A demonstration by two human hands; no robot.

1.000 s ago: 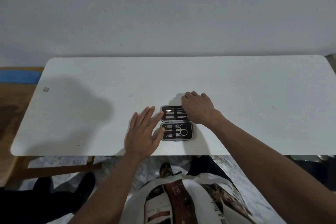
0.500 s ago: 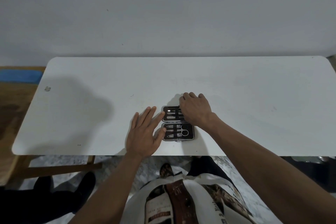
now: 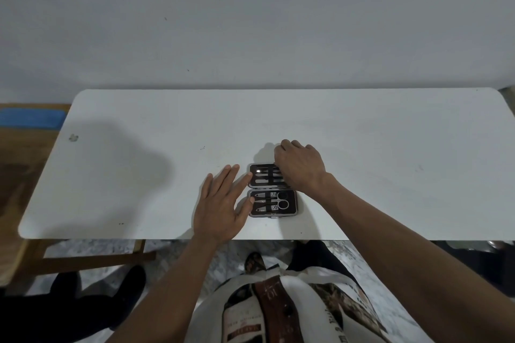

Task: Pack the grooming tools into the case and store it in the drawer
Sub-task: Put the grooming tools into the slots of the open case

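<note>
An open black grooming case lies flat on the white table, near its front edge. Its near half holds small scissors and other metal tools under straps. The far half holds several slim metal tools. My left hand lies flat with its fingers apart, the fingertips touching the case's left edge. My right hand is curled over the right part of the far half, fingers bent at its far edge. That hand hides some of the tools. No drawer is in view.
A grey wall rises right behind the table. A wooden piece of furniture with something blue on it stands at the left. Under the table's front edge are my sandalled foot and another person's dark legs.
Almost nothing differs. My right hand's fingers have crept slightly left along the far edge of the case. The left hand and the case stay where they were.
</note>
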